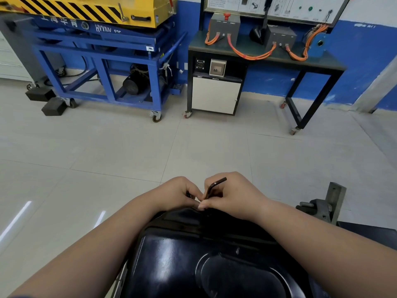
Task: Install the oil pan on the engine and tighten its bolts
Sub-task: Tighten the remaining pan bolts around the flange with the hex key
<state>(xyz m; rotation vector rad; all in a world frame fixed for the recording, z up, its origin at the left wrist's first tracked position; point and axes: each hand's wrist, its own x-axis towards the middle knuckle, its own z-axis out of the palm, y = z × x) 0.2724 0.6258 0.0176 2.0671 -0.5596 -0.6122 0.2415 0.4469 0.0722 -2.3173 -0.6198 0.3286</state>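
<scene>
A glossy black oil pan (182, 261) fills the bottom middle of the head view, bottom side up. Both hands meet at its far edge. My right hand (232, 196) grips a black L-shaped hex key (216, 184), whose short arm sticks up and to the right. My left hand (178, 194) holds small dark bolts (188, 194) in its curled fingers, and its fingertips touch those of the right hand at the pan's far rim. The spot under the fingertips is hidden.
A grey metal engine stand bracket (328, 205) rises to the right of the pan. Beyond lies pale tiled floor (129, 151). At the back stand a blue wheeled lift frame (111, 61) and a black bench (268, 54) with orange cables.
</scene>
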